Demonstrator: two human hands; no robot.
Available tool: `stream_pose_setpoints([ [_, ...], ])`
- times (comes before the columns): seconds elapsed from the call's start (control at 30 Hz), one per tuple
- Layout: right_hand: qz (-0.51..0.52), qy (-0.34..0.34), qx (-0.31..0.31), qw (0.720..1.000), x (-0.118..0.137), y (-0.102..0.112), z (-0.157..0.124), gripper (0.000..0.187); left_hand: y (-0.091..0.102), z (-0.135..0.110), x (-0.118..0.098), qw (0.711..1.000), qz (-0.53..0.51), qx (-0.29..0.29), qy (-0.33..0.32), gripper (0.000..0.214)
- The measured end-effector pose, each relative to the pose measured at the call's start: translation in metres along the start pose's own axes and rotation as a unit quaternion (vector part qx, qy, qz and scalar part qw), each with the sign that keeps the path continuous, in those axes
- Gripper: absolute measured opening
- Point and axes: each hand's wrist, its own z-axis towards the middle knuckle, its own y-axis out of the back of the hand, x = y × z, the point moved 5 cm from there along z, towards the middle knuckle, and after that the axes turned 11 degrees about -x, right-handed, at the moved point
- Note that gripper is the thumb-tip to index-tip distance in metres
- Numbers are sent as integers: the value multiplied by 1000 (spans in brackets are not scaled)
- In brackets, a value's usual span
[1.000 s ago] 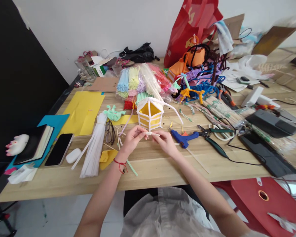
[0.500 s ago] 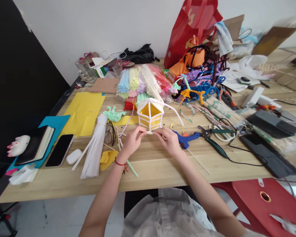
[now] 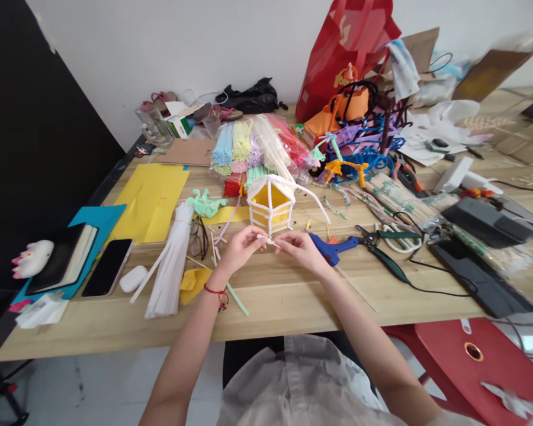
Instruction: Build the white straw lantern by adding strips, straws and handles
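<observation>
Between both hands is a short white pipe cleaner piece point(image 3: 267, 239), bent or twisted. My left hand point(image 3: 244, 247) pinches its left end, and the fingertips of my right hand point(image 3: 296, 248) grip its right end. Just beyond the fingers stands a small lantern-like frame point(image 3: 270, 204) of white pipe cleaners with yellow panels inside. A long pale strand point(image 3: 313, 198) sticks out from its top to the right. To the right of my right hand lies a blue glue gun point(image 3: 333, 248).
White pipe cleaner bundle point(image 3: 171, 266), eyeglasses point(image 3: 199, 239), yellow sheets point(image 3: 146, 204) and a phone point(image 3: 108, 268) lie on the left. Bagged coloured pipe cleaners point(image 3: 253, 145) are behind the frame. Green-handled pliers point(image 3: 388, 263), scissors point(image 3: 402, 241) and a black box point(image 3: 488, 222) lie right.
Both hands have turned slightly and the white piece between them now sits tilted, lifted a little at its left end. The lantern-like frame has stayed in place.
</observation>
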Motion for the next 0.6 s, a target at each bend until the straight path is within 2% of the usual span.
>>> stream_pose_setpoints([
  [0.2,19,11,40,999,7,-5,-7,31,-5,-4,-3,998,-41,45,27,27],
  [0.3,26,25,32,999,8,-8,-9,33,-8,-7,-4,994,-85,55,32,28],
  [0.43,5,44,-13,999,6,-12,-9,34,-9,-7,2,994,-104,20,20,32],
  [0.6,-63,82,-52,993,5,-16,-12,32,-8,-3,11,993,-99,-55,-15,31],
])
